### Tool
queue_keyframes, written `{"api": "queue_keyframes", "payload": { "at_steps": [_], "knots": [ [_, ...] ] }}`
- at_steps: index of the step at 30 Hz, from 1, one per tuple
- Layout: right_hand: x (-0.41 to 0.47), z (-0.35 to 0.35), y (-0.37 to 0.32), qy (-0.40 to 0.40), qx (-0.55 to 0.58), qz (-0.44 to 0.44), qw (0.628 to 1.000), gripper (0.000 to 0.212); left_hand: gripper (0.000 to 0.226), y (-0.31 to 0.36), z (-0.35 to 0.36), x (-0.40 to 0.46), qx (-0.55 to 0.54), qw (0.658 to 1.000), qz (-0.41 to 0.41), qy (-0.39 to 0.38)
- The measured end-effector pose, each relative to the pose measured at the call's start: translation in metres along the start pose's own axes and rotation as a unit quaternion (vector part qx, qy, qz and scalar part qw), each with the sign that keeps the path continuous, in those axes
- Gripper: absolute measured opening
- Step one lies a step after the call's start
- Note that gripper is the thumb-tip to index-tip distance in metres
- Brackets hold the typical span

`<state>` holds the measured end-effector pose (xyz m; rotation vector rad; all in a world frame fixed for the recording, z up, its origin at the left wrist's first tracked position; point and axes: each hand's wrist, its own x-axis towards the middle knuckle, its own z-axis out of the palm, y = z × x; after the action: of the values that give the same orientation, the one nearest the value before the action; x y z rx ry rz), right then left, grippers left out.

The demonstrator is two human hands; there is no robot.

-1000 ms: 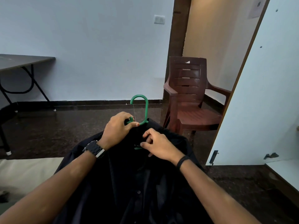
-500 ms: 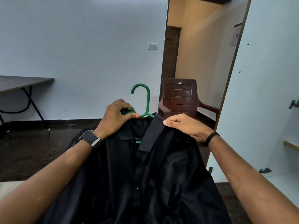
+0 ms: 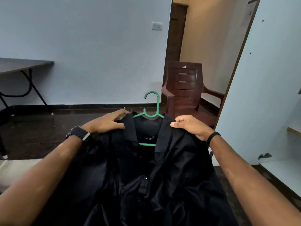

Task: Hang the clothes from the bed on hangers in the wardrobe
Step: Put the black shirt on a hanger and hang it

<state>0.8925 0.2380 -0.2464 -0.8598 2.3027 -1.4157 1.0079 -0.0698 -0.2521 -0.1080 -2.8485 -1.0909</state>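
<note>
Both hands grasp the shirt (image 3: pixel 146 176) at its shoulders: left hand (image 3: pixel 108 122) and right hand (image 3: pixel 189 125) flank the collar, I judge to seat it squarely on the hanger (image 3: pixel 150 111) between them; wardrobe door (image 3: pixel 267 79) right.

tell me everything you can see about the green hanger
The green hanger looks like thin moulded plastic. Its hook stands upright, open toward the left, above a small loop where the two arms meet. Both arms slope into the collar of the black shirt, which hides their ends; a short stretch of its lower bar shows just below the neck label. The left hand and right hand hold the shirt's shoulders at either side; neither visibly touches the hook.
</note>
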Motion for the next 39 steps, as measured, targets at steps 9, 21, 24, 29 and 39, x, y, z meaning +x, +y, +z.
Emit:
{"api": "queue_keyframes", "payload": {
  "at_steps": [9,21,24,29,39],
  "knots": [
    [0.048,0.018,0.089,0.004,-0.104,0.150,0.983,0.021,0.017,-0.056,0.056,0.069,0.104,0.970,-0.159,-0.153],
    [0.095,0.065,0.187,0.074,-0.227,0.221,0.946,0.029,0.022,-0.136,0.167,0.124,0.293,0.933,-0.208,0.032],
    [0.090,0.077,0.186,0.110,-0.283,0.165,0.938,0.032,0.028,-0.140,0.177,0.118,0.291,0.936,-0.196,0.043],
    [0.061,0.111,0.159,0.236,-0.228,0.002,0.945,0.018,0.023,-0.116,0.198,0.077,0.200,0.965,-0.055,0.161],
    [0.003,0.191,0.162,0.085,-0.082,0.143,0.983,0.025,0.038,-0.093,0.246,-0.011,-0.006,0.983,-0.127,0.133]
  ]
}}
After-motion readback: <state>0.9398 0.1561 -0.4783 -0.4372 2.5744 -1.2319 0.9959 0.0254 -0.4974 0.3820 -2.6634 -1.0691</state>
